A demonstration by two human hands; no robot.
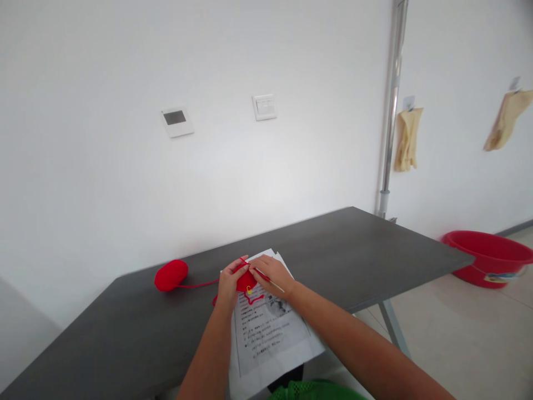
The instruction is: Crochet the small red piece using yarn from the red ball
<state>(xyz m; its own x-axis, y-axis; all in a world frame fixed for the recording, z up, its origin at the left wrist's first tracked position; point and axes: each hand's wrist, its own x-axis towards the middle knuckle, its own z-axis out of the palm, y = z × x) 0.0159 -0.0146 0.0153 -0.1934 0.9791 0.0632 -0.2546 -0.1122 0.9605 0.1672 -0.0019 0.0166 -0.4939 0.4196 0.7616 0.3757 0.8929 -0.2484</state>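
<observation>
My left hand (229, 284) is closed around a small red crocheted piece (245, 281) held just above the dark grey table (125, 328). A yellow stitch marker (249, 290) hangs from the piece. My right hand (272, 272) pinches a thin crochet hook (276, 286) whose tip is in the red piece. A strand of red yarn (199, 286) runs left from the piece to a red yarn ball (171, 275) lying on the table. Beneath my hands lie printed paper sheets (268, 333).
The table stands against a white wall with a switch plate (264, 106) and a small panel (177, 121). A red basin (489, 258) sits on the floor at right. Cream gloves (407, 139) hang beside a metal pole (391, 111). Green mesh (316, 390) shows at the bottom edge.
</observation>
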